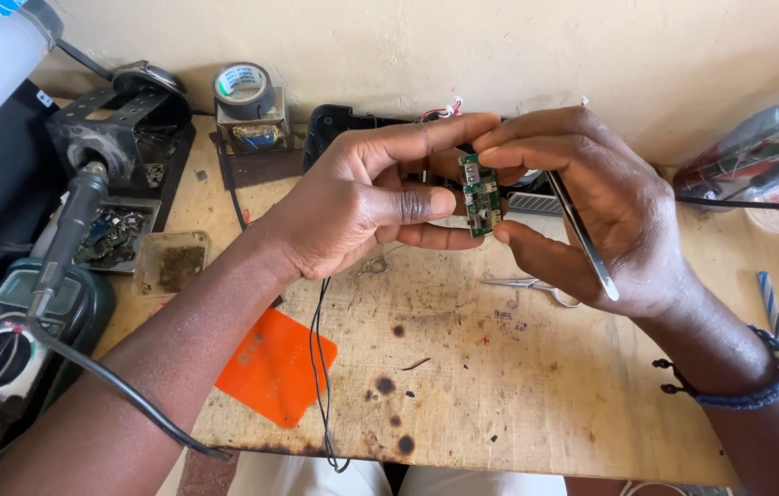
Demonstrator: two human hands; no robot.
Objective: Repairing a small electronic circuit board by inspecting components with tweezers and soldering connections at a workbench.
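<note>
The left hand (pixel 362 197) and the right hand (pixel 582 197) meet above the back half of the tabletop (pixel 518 386), both closed on a small green board (pixel 479 196). The left pinches its near side with thumb and fingers curled in; the right grips its top and bottom ends between forefinger and thumb. The right hand also has tweezers (pixel 582 237) tucked under its fingers, their tips slanting down toward the right front corner.

The board is a narrow rectangle, its long axis running nearly upright, top end tipped slightly toward the back edge. Its green face, turned to the camera, carries small silvery and white parts.

Scissors (pixel 527 287) lie flat below the right hand. An orange card (pixel 274 367) overhangs the front edge at the left, with a thin black wire (pixel 318 386) crossing beside it. A tape roll (pixel 242 87) sits at the back edge, and a multimeter (pixel 17 335) sits off the left edge.
</note>
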